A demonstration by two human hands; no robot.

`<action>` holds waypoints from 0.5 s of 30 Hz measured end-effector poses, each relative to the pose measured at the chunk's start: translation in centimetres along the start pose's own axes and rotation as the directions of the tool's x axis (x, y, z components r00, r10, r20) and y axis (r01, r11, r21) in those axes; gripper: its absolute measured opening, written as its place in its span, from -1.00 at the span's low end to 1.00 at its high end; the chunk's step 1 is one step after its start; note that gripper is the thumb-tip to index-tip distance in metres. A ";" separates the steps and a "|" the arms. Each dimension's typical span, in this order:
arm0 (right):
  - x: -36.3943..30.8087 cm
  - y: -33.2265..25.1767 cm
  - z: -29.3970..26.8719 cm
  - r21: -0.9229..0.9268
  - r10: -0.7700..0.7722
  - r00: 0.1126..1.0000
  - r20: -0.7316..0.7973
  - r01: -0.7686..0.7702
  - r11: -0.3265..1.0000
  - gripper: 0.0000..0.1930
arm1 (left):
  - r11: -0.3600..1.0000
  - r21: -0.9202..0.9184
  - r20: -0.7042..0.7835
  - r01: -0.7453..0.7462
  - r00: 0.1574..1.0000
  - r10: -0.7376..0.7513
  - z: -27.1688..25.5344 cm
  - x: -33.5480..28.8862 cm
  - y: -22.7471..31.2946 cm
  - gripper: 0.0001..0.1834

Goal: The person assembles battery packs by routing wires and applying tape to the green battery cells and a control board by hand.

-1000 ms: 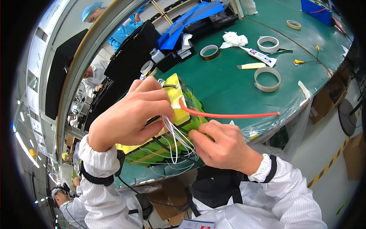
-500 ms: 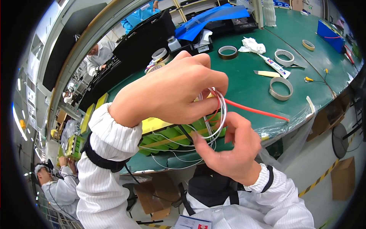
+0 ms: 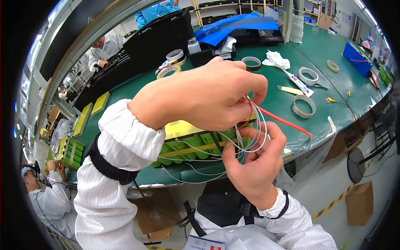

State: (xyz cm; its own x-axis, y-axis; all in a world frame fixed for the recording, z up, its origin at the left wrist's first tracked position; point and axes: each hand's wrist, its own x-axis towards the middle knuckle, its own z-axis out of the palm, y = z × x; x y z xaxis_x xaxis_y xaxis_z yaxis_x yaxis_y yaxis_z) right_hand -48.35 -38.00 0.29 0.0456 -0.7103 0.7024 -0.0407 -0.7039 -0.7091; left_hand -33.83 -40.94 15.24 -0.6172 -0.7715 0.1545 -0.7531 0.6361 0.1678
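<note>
My left hand (image 3: 204, 93) is closed with thumb and fingers pinching a looped bundle of thin white wires (image 3: 265, 132) and a red wire. Just below it, my right hand (image 3: 259, 164) curls its fingers and thumb around the lower part of that loop. Behind the hands stands a battery pack (image 3: 187, 149) of green cylindrical cells with a yellow top, partly covered by my left hand and sleeve. White leads run along its front and sag over the table edge. From beside the loop, a thick red cable (image 3: 287, 121) stretches right across the table.
On the green table (image 3: 308, 50) lie tape rolls (image 3: 303, 106), a utility knife (image 3: 290, 90), a white tube (image 3: 298, 83) and crumpled tissue (image 3: 276, 60). Black bins with a blue sheet (image 3: 237, 28) stand behind. A co-worker (image 3: 50, 204) handles another pack at left.
The view has shifted slightly. My left hand has moved a little right and down with the wires, and my right hand's fingers have curled closer in around the loop.
</note>
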 end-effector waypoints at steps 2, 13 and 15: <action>0.1 0.6 0.0 0.024 0.018 1.000 0.014 -0.018 1.000 -0.35 | 0.998 0.043 0.019 0.040 0.999 -0.040 -0.2 0.1 0.5 -0.87; 0.8 1.2 -1.3 -0.080 -0.046 0.998 0.044 0.049 0.996 -0.33 | 0.956 0.280 -0.372 -0.092 0.907 0.196 -3.1 -2.7 -1.5 -0.72; 0.7 1.5 -1.0 -0.047 -0.078 0.996 0.038 0.079 0.996 -0.33 | 0.963 0.268 -0.417 -0.030 0.898 0.144 -4.3 -4.1 -0.4 -0.75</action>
State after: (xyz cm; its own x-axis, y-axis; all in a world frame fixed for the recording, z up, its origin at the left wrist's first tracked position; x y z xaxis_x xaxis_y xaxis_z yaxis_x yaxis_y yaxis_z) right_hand -49.36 -39.54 -0.27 0.0865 -0.6529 0.7525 -0.0837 -0.7574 -0.6476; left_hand -30.01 -37.98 18.74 -0.5675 -0.5956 0.5685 -0.7679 0.6320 -0.1043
